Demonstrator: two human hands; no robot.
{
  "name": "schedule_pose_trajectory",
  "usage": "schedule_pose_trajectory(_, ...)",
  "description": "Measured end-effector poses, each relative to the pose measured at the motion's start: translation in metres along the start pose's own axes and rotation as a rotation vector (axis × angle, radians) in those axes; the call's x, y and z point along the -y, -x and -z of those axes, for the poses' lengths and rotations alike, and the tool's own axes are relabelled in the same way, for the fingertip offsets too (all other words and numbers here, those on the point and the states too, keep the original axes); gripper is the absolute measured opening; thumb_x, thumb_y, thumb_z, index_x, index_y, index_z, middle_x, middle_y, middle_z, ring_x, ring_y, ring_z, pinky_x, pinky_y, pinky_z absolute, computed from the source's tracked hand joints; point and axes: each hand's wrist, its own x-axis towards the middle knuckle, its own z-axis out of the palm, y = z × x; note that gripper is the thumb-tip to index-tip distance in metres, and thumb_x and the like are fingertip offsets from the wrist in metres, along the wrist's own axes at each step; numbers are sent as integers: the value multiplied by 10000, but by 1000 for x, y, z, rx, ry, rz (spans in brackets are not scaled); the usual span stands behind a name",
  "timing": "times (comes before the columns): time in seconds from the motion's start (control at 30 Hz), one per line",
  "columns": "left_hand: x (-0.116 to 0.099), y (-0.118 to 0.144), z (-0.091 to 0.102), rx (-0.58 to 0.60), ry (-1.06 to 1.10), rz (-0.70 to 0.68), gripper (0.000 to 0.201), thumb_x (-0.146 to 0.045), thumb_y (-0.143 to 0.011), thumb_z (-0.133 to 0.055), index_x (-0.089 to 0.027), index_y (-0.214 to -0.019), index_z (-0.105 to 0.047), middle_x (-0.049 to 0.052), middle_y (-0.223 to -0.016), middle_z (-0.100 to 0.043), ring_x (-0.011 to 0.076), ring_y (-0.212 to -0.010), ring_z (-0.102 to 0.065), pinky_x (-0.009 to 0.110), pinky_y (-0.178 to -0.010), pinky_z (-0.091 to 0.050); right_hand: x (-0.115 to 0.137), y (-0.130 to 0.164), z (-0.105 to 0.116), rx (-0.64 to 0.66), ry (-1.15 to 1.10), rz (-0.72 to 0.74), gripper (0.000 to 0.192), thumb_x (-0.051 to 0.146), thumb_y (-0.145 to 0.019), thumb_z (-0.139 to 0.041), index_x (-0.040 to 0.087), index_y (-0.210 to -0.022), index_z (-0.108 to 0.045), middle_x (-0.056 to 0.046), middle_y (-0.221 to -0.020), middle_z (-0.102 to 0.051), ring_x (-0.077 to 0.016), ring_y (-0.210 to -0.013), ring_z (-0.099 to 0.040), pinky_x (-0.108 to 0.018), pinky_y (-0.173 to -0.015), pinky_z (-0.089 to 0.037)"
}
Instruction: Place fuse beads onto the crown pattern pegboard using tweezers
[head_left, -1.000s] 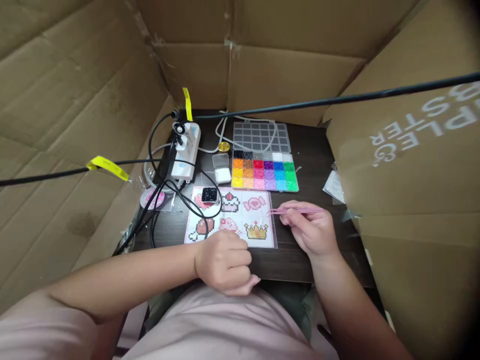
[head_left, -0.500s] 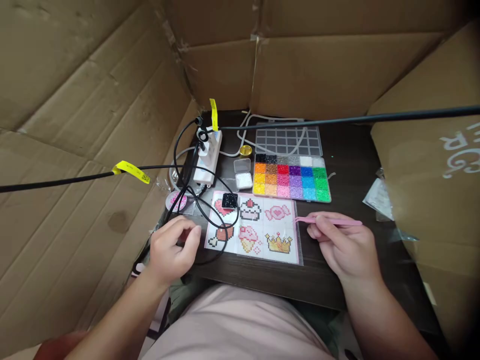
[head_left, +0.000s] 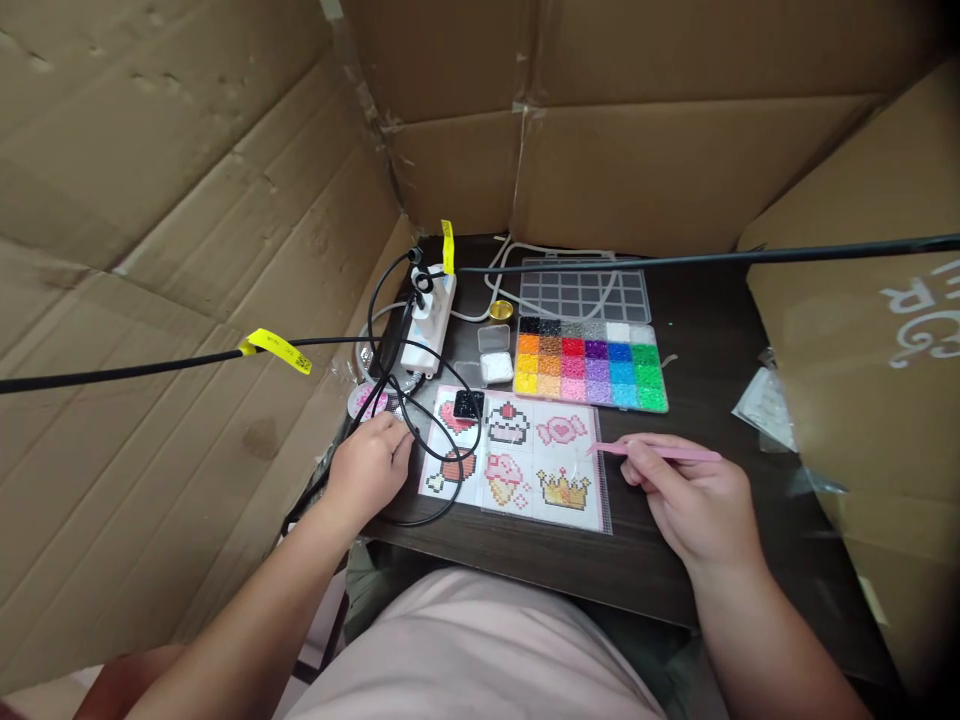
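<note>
Head view shows the right hand (head_left: 694, 500) pinching pink tweezers (head_left: 660, 452), tips at the pattern sheet (head_left: 525, 455) edge. The left hand (head_left: 367, 470), fingers curled, seems to touch the black cables (head_left: 397, 400) lying across the sheet; tugging them could drag the sheet or topple the bead tray (head_left: 589, 365).

Two hands — left (head_left: 369, 468), right (head_left: 694, 500), one pink tweezers (head_left: 656, 452), one bead box (head_left: 591, 364), six patterns — one sheet (head_left: 517, 455), two yellow tags (head_left: 274, 349)
</note>
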Motion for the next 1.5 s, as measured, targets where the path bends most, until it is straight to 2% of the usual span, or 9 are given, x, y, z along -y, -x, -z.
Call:
schedule_pose_trajectory(0.17,1,3,-1,13,-31,-22,231,-242,-938,-503,-250,-840,-712,35,-924,-719,202,-813,-672,309,-668,-487,0,-1,1,18,42,-32,152,372,-798,-791,220,-812,-782,-41,-735,-699,-146,-600,-571,-288,-562,-500)
schedule_pose_trajectory(0.37,-1,4,-3,3,-45,-22,190,-263,-936,-532,-241,-884,-713,44,-954,-720,205,-856,-674,302,-704,-497,-2,0,1,6,47,-23,177,377,-788,-798,201,-798,-780,-61,-780,-714,-152,-602,-576,-293,-552,-498)
schedule_pose_trajectory(0.5,-3,3,-7,-6,-39,-31,202,-268,-947,-522,-233,-933,-720,47,-927,-716,204,-874,-672,298,-747,-508,0,-1,-1,0,34,-52,179,377,-778,-807,200,-795,-779,-53,-755,-709,-142,-602,-566,-276,-556,-481)
schedule_pose_trajectory(0.67,-8,5,-11,-13,-35,-27,295,-258,-981,-456,-206,-899,-734,60,-884,-703,194,-848,-661,297,-765,-509,4,-1,-1,-10,22,-91,196,380,-760,-821,191,-788,-780,-46,-720,-699,-137,-608,-579,-258,-570,-482)
schedule_pose_trajectory(0.87,-10,6,-12,-4,-38,-17,277,-232,-963,-472,-209,-879,-735,56,-901,-700,181,-848,-650,281,-762,-499,5,0,-3,-10,36,-91,200,383,-753,-824,192,-791,-781,-41,-710,-701,-126,-601,-572,-239,-564,-477)
schedule_pose_trajectory(1.17,-12,4,-10,58,-71,-20,302,-225,-969,-435,-203,-898,-728,59,-899,-687,183,-846,-632,278,-720,-469,9,0,-5,-8,82,-63,209,391,-760,-809,184,-760,-781,-40,-670,-688,-118,-570,-562,-227,-537,-470)
schedule_pose_trajectory(1.3,-14,2,-7,109,-104,-35,318,-244,-975,-437,-215,-819,-712,52,-838,-657,180,-813,-606,276,-688,-440,9,0,-5,-14,80,-62,213,401,-754,-810,193,-797,-790,-32,-654,-675,-118,-563,-556,-222,-515,-464)
schedule_pose_trajectory(1.5,-16,-1,-5,138,-164,-59,233,-147,-917,-494,-214,-809,-690,53,-838,-652,180,-821,-601,269,-687,-424,9,0,-4,-20,149,-65,247,418,-747,-808,180,-693,-772,-71,-740,-716,-146,-617,-600,-244,-546,-495)
